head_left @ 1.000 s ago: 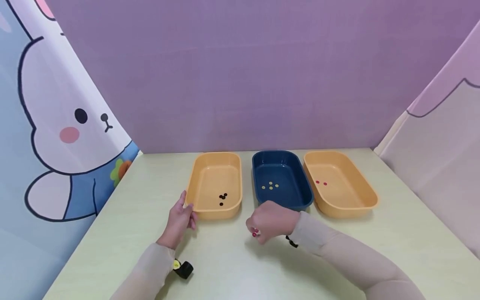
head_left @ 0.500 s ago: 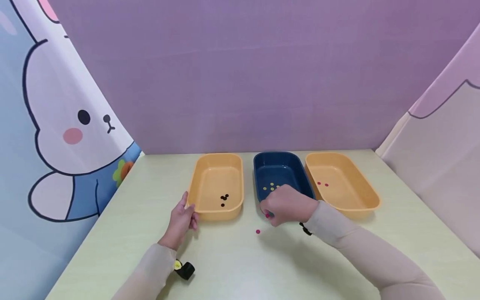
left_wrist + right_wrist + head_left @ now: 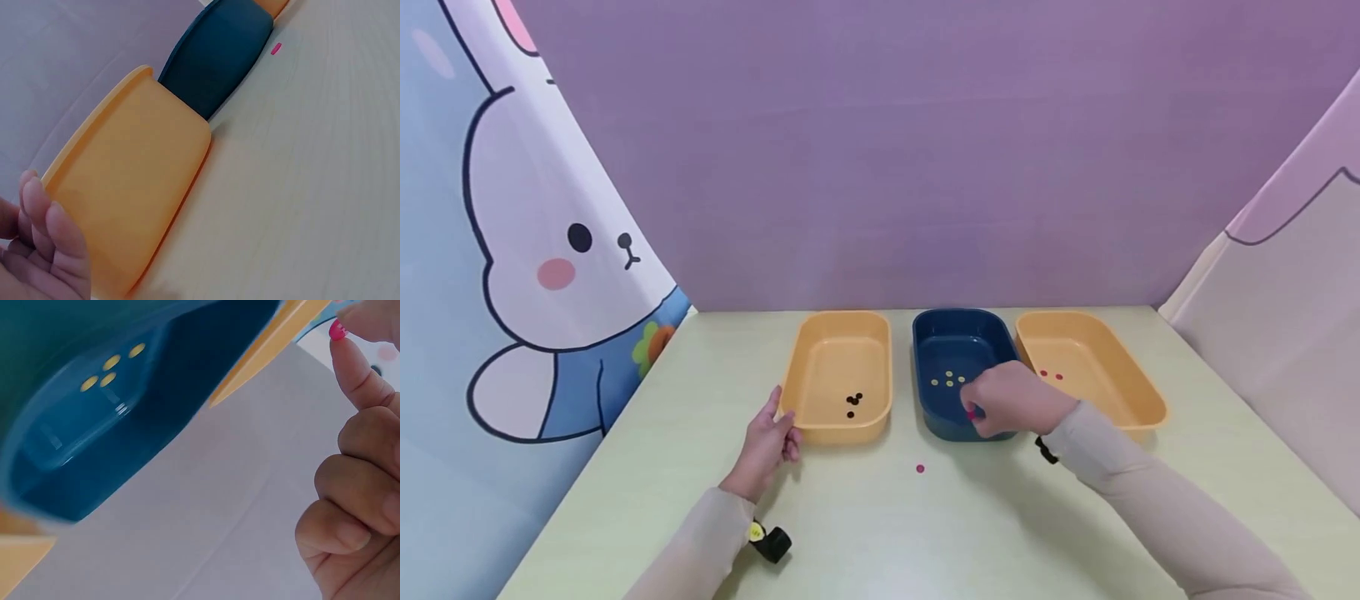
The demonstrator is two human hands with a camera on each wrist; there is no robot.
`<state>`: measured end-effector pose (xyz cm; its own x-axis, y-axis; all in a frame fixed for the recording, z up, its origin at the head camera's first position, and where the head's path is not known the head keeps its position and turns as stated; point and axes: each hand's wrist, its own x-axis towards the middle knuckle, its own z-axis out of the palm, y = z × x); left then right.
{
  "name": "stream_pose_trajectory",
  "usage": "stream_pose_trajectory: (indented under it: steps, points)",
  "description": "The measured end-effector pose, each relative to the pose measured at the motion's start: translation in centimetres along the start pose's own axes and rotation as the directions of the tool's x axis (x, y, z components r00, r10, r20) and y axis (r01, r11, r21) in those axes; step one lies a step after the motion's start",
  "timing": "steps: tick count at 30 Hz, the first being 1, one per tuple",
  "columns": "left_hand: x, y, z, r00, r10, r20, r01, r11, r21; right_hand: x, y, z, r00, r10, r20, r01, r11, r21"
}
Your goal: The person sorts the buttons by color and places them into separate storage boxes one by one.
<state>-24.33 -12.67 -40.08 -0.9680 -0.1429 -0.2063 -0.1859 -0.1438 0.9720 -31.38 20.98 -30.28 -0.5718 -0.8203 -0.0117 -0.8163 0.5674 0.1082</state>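
My right hand (image 3: 1013, 398) pinches a small pinkish-red button (image 3: 338, 330) between thumb and index fingertip, the other fingers curled. It hangs over the near right part of the dark blue tray (image 3: 929, 408). Several yellow buttons (image 3: 949, 383) lie inside that tray. At the near left corner of the left yellow-orange tray (image 3: 838, 358), my left hand (image 3: 765, 446) grips the edge with thumb and index finger. Several black buttons (image 3: 854, 402) sit in this tray. Another red button (image 3: 921, 468) lies on the table in front of the blue tray.
On the right stands a second yellow-orange tray (image 3: 1097, 358) with two red buttons (image 3: 1051, 375), partly covered by my right hand and sleeve. A purple cloth wall (image 3: 880, 167) rises behind the table (image 3: 850, 533). A rabbit-print curtain (image 3: 520, 208) hangs at the left.
My right hand has moved right and away from me, from the table in front to over the blue tray, carrying one red button. Another red button now shows on the table. The left hand stays put.
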Motion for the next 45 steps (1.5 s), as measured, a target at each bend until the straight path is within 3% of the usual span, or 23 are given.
stream_pose_trajectory:
  steps: [5,18,24,29,35,45]
  points:
    - [0.1,0.0,-0.1,1.0,-0.005,0.016,0.006,0.999,-0.043,-1.4,1.5,-0.1,0.997,0.07,0.014,-0.07,0.997,0.021]
    - [0.3,-0.2,-0.1,0.999,-0.008,0.035,0.01,0.998,-0.059,-3.8,5.4,0.5,0.981,0.124,-0.147,-0.134,0.989,-0.059]
    - [0.3,-0.2,-0.1,0.999,-0.007,0.035,0.009,0.999,-0.053,-5.0,7.4,0.7,0.977,0.153,-0.146,-0.149,0.988,0.039]
    - [0.1,0.0,-0.1,0.999,-0.009,0.036,0.01,0.999,-0.044,-6.3,8.5,1.0,0.968,0.177,-0.176,-0.173,0.984,0.034]
    - [0.0,0.2,-0.2,1.0,-0.021,0.021,0.022,1.0,-0.023,-7.4,9.5,1.1,0.954,0.273,-0.126,-0.271,0.962,0.039]
    - [0.0,0.2,0.0,1.0,-0.024,0.011,0.024,1.0,-0.012,-7.4,10.9,1.6,0.942,0.323,-0.088,-0.317,0.945,0.079]
